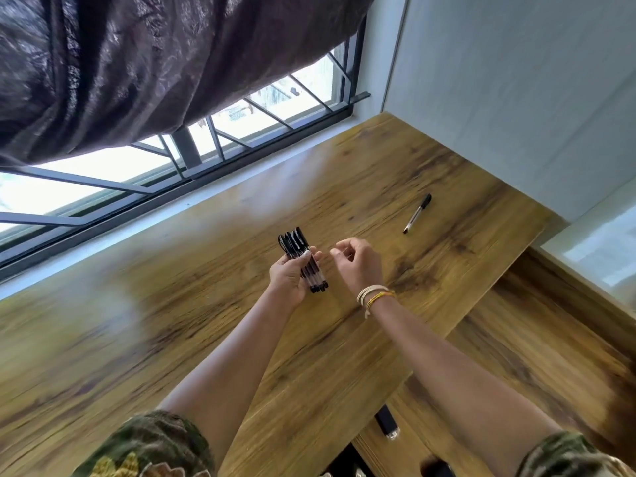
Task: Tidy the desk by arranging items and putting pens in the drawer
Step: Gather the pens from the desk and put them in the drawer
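My left hand (288, 277) holds a bundle of pens (303, 259) above the desk (172, 304), fingers wrapped round the barrels and thumb pressed across them. My right hand (358, 265) hovers just beside it, empty, fingers loosely curled with thumb and forefinger close together but pinching nothing. One loose pen (417, 213) lies on the wood, well apart toward the far right corner.

The risk I see is the bundle fanning out. The caps splay at the top while the lower ends sit uneven, so if I loosen my grip to take in the last pen, one of the smooth barrels could slide free and roll off the desk edge. The loose pen is round too (a careless reach could nudge it toward the wall (516, 98)). I cannot make out the drawer for certain, though a lower wooden surface (533, 339) sits to the right.

The pens have clear, slick plastic barrels with black caps and ends. The desk is a glossy wood-grain board, flat and hard, offering little friction. A dark, crinkled curtain (137, 63) hangs over the barred window (241, 132).
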Tool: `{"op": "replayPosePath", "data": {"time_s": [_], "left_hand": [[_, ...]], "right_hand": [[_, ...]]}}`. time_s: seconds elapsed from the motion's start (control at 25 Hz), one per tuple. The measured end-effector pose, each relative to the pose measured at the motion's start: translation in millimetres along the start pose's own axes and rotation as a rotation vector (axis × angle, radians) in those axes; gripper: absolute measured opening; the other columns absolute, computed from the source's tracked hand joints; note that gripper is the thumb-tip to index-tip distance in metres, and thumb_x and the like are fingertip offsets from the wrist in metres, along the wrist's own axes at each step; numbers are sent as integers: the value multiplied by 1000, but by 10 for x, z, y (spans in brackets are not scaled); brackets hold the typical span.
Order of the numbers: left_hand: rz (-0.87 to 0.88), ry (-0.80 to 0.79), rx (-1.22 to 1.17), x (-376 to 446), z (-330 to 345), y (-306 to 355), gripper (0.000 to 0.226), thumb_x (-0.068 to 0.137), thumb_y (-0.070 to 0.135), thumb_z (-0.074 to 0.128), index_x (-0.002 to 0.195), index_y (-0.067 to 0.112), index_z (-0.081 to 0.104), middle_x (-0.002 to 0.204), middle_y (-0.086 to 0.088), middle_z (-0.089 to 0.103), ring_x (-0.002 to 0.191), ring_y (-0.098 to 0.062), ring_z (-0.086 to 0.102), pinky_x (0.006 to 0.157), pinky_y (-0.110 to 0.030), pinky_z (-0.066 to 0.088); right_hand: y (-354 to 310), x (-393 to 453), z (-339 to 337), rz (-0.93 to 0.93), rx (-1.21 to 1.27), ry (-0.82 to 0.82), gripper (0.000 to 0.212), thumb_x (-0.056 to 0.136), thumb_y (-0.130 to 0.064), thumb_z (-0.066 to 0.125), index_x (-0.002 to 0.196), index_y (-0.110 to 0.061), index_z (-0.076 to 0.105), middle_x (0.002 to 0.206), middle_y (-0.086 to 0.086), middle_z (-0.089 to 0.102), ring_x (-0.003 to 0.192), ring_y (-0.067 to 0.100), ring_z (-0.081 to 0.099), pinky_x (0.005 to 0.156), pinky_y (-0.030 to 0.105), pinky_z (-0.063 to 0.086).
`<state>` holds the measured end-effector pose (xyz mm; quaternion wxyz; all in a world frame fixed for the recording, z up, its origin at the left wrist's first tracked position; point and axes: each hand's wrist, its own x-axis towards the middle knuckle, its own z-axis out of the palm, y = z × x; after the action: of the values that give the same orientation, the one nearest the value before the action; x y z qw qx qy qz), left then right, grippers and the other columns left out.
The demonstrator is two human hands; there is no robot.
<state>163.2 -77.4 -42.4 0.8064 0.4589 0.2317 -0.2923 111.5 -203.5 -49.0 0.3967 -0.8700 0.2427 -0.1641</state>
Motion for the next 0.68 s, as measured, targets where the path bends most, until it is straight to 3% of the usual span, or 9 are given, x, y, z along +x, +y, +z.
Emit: {"op": "replayPosePath", "data": {"time_s": [0.08, 0.2, 0.4, 0.56, 0.68], "left_hand": [[16, 5, 28, 15, -27, 7, 24, 89, -5, 59, 113, -3, 59, 95, -12, 71, 84, -23, 71, 73, -38, 57], [26, 35, 82, 68, -67, 9, 27, 90, -6, 58, 117, -5, 56, 97, -15, 70, 88, -26, 70, 77, -37, 57], [19, 39, 78, 127, -81, 30, 27, 90, -6, 57, 117, -6, 57, 100, -16, 69, 91, -27, 69, 80, -37, 57], [0, 40, 93, 136, -103, 57, 28, 90, -5, 58, 118, -7, 58, 106, -18, 69, 99, -29, 69, 81, -38, 56], [-12, 45, 108, 131, -115, 61, 27, 90, -4, 58, 117, -6, 58, 110, -19, 69, 100, -28, 69, 81, -37, 56]], "right_hand": [[87, 288, -129, 19, -154, 98, 24, 85, -21, 66, 106, -9, 65, 104, 9, 62, 89, 21, 60, 76, 23, 50], [291, 761, -355, 118, -345, 238, 36, 84, -22, 65, 117, -9, 59, 121, 16, 54, 110, 32, 53, 93, 35, 43], [608, 1180, -541, 411, -474, 178, 41, 90, -24, 60, 127, -7, 50, 140, 22, 37, 122, 37, 45, 100, 45, 42], [774, 1193, -517, 402, -587, 166, 30, 98, -13, 42, 123, -2, 54, 134, 15, 46, 117, 31, 51, 91, 42, 46], [718, 1112, -531, 355, -605, 145, 29, 92, -6, 51, 119, -2, 59, 127, 17, 51, 113, 32, 55, 89, 41, 50]]}}
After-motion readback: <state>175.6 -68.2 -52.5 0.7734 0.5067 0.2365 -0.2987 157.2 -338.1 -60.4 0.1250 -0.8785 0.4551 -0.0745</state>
